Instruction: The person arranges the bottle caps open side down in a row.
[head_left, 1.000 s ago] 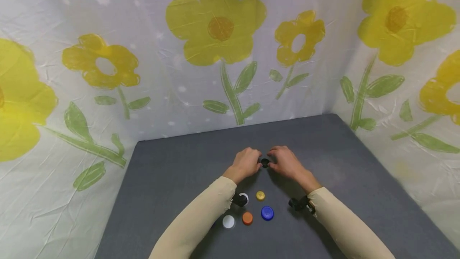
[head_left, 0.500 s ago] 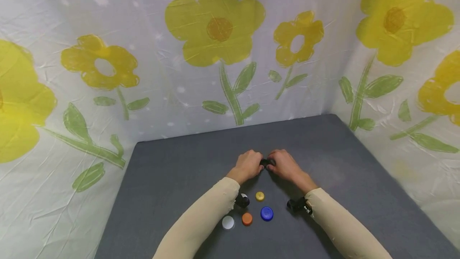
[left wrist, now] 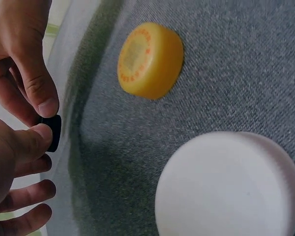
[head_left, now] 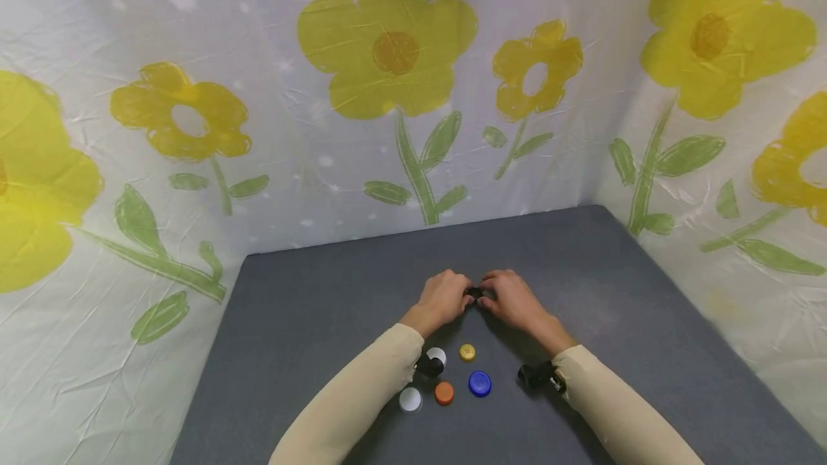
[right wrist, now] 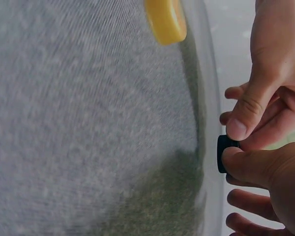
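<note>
Between my two hands, over the far half of the table, is a small black cap. My left hand pinches it from the left; in the left wrist view its thumb presses the black cap, with the other fingers spread. From the right, my right hand pinches the same piece, and the right wrist view has its thumb flat on the black cap. The thumb tips nearly meet there. Most of the cap is covered by fingers.
Nearer the body, a yellow cap, a blue cap, an orange cap and two white caps, one a white cap at the left, lie on the dark grey table. A flower-print curtain borders the table.
A second ago the fingers stood partly apart around the black cap. They then closed on it from both sides; it shifted slightly right and is now back between the fingertips.
</note>
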The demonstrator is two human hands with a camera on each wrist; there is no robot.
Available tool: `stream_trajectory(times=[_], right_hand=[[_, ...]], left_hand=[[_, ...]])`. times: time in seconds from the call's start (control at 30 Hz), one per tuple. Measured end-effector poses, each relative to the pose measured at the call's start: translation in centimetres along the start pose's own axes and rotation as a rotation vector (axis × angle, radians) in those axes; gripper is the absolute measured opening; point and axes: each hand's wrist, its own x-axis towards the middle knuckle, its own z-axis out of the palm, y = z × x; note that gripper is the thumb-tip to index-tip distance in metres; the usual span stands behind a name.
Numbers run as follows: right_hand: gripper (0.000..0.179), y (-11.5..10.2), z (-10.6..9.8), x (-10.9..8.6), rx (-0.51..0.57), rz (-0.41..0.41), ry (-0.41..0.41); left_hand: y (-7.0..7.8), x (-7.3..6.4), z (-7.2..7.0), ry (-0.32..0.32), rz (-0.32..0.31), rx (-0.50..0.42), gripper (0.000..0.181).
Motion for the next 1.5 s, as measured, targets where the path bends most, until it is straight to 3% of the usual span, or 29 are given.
stream_trajectory(times=[0.37, 0.67, 1.1, 1.33, 1.5], right_hand=[[0.024, -1.0, -1.1, -0.5, 0.005, 0.001, 0.019], [0.028, -2.7, -2.2, -1.4, 0.085, -0.016, 0.051], [0.022, -4.5, -2.8, -3.1, 0.243, 0.004, 0.081], [0.018, -5.1, -3.1, -3.7, 0.354, 0.064, 0.058], [0.018, -5.2, -3.3, -4.0, 0.477, 0.096, 0.007]], left_hand=[[0.4, -1.6, -1.6, 0.041, 0.023, -0.001, 0.023], [0.3, -3.4, -3.6, 0.066, 0.035, 0.003, 0.025], [0.3, -6.9, -5.5, 0.056, 0.067, -0.14, 0.03], [0.5, -8.5, -5.6, 0.165, 0.114, -0.155, 0.034], [0.5, -9.1, -5.5, 0.236, 0.154, -0.146, 0.027]])
